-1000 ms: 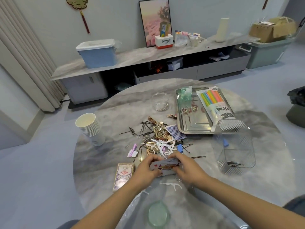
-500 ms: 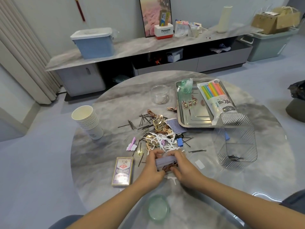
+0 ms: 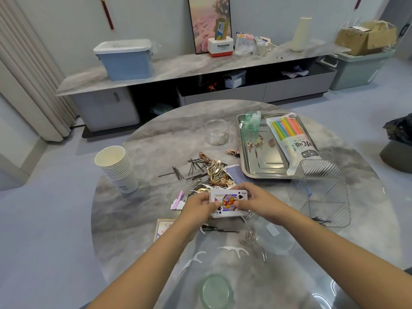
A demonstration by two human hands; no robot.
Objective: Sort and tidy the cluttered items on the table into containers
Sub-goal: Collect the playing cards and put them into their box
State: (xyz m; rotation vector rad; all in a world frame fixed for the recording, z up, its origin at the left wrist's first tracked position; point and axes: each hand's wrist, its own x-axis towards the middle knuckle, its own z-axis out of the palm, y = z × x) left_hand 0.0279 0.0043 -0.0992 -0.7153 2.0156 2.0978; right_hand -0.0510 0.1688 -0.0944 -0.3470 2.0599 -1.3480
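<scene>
Soft, even indoor light; pale glare streaks the glossy round grey marble table (image 3: 142,219) nearest the person; wide-angle edges bow.

A: Where does the one view look from?

B: From the wearer's head, above the near edge of the round grey marble-patterned table (image 3: 142,166), facing forward and down. Both bare forearms enter from the bottom edge and meet near the middle of the frame.

A: How near is it?

B: Near the table: its top fills the lower half. The wide lens bends the edges and also takes in the floor, the long low grey cabinet (image 3: 200,85) against the far wall, and the pale pleated curtain (image 3: 26,70) at the left.

A: Any second view sharing part of this?

B: No, only the head camera.
</scene>
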